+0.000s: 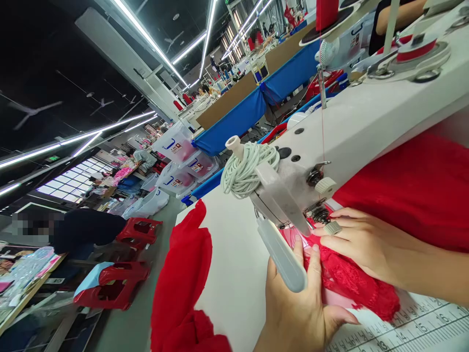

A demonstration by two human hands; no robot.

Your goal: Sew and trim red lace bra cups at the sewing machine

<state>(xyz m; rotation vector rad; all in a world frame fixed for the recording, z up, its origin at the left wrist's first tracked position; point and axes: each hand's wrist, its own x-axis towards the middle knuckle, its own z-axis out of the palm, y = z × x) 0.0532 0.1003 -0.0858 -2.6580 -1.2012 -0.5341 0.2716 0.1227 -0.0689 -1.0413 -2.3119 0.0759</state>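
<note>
Feeding should be kept slow and even, with the red lace fabric piece [348,281] held flat and taut on the white sewing table [234,264], fingers kept clear of the needle area. The left hand [298,305] is laid open, fingers spread, pressing the lace's near edge. The right hand [361,242] is likewise flattened on it, beside the white industrial sewing machine [366,122].
</note>
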